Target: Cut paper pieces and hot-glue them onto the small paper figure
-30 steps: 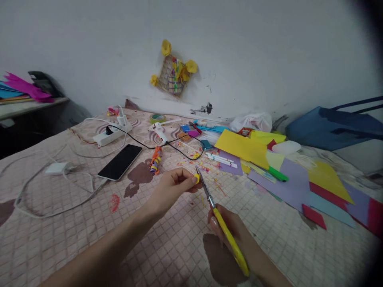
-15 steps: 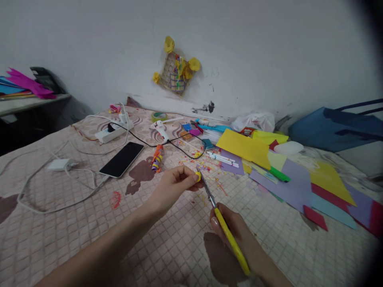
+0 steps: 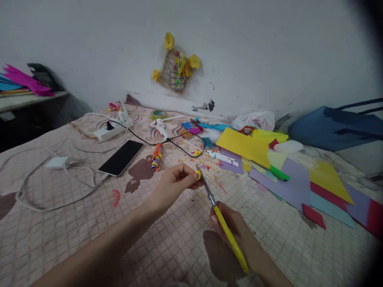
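Observation:
Between the thumb and fingers of my left hand (image 3: pixel 179 180) is a small yellow piece of paper (image 3: pixel 198 174). My right hand (image 3: pixel 231 223) grips scissors (image 3: pixel 221 219) with yellow handles, their blades pointing up and left. The blade tips lie right beside the yellow piece; whether they touch it I cannot tell. Small colourful paper scraps (image 3: pixel 206 161) are scattered just beyond my hands. A little roll of orange, yellow and purple paper (image 3: pixel 156 157) lies past my left hand.
A phone (image 3: pixel 121 158) on a charging cable and a power strip (image 3: pixel 113 129) lie left. At the back are a glue gun (image 3: pixel 160 129) and green tape (image 3: pixel 158 114). Coloured paper sheets (image 3: pixel 281 179), white sticks (image 3: pixel 223 158) and a blue bag (image 3: pixel 332 129) occupy the right.
The view has shifted very slightly. Both hands keep nearly the same pose, with the yellow piece and the scissors still held.

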A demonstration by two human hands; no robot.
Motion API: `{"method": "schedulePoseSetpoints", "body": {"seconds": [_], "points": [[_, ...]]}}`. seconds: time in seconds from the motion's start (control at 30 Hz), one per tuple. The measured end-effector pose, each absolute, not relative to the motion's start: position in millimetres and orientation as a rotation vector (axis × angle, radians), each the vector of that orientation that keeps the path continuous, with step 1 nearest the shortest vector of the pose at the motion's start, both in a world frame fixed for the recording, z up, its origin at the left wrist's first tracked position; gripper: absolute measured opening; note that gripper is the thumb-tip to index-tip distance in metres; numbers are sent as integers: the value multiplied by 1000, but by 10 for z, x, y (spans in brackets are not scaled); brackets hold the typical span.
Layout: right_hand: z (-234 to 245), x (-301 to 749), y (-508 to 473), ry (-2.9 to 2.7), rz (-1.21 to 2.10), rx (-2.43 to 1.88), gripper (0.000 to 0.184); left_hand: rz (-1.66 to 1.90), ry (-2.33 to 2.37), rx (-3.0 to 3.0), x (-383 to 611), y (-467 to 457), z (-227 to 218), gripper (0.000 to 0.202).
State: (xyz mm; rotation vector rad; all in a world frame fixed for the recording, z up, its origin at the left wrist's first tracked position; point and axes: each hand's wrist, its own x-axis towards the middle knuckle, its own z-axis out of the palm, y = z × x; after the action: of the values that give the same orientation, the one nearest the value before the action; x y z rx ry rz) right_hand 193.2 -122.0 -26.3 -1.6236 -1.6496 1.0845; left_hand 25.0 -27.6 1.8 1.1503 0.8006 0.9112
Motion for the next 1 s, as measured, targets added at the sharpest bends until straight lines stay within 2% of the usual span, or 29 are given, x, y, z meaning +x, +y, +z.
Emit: {"method": "schedulePoseSetpoints", "body": {"seconds": [1.0], "points": [[-278, 1934, -1215, -1647, 1076, -1664, 28, 939, 778, 1123, 235, -251, 12, 14]]}}
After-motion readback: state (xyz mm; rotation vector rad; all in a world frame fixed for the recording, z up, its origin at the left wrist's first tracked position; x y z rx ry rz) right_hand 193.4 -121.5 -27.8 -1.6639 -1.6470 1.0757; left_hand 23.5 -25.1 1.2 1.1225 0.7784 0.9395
